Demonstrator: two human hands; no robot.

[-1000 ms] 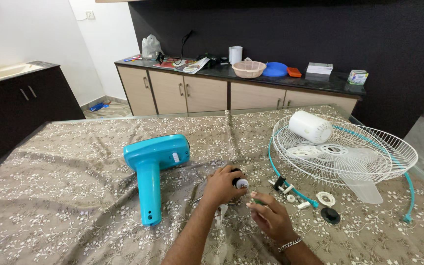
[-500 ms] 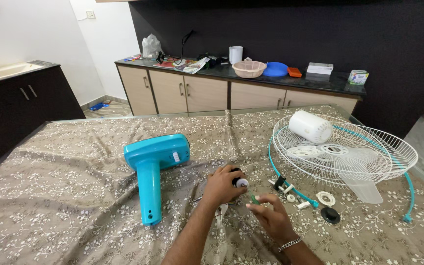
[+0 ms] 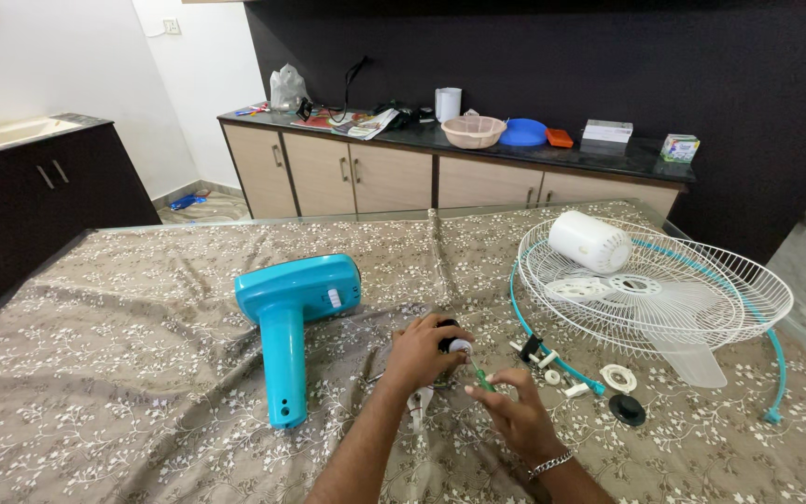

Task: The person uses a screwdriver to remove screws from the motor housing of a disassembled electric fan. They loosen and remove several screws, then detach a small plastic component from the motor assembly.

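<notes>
While our left hand (image 3: 419, 357) grips the small black-and-white part (image 3: 456, 344), our right hand (image 3: 513, 409) pinches a green screwdriver (image 3: 482, 377) (angled up-left) into it.

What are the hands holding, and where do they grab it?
The left hand wraps around a small dark part with a white round end. The right hand pinches a thin green-handled tool by its handle, tip toward that white end.

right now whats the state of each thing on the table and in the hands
left hand: closed on the small black and white part
right hand: gripping a green-handled screwdriver, tip at the part
blue fan base: lying on its side
wire fan guard: lying flat, detached
white motor cover: resting in the guard
</notes>
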